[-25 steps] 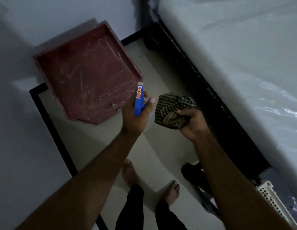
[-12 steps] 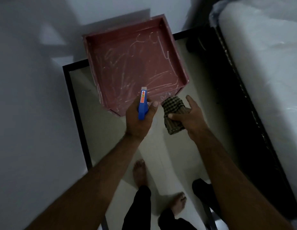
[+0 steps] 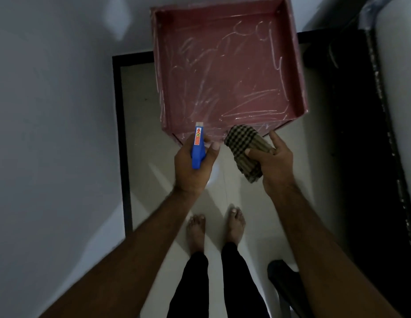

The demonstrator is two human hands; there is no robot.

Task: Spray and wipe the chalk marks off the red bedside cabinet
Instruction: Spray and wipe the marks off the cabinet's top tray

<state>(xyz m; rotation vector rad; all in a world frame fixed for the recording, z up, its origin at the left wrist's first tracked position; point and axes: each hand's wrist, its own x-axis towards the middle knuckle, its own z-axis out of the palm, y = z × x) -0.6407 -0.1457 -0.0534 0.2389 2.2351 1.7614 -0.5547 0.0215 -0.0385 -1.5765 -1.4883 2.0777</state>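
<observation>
Versus half a second ago the view has swung: left hand (image 3: 190, 166) keeps its fingers curled round the blue spray bottle (image 3: 198, 148), nozzle pointing far toward the red bedside cabinet (image 3: 223, 76), which now sits centred. The right hand (image 3: 275, 164) still grasps the bunched checked cloth (image 3: 243, 152), now at the cabinet's near rim, contact unclear. Chalk marks (image 3: 257, 111) cover the recessed red top; grey wall (image 3: 50, 111) left, pale tiled floor (image 3: 142, 134) with dark border, bare feet (image 3: 196, 230) near, bed (image 3: 402, 88) right.
</observation>
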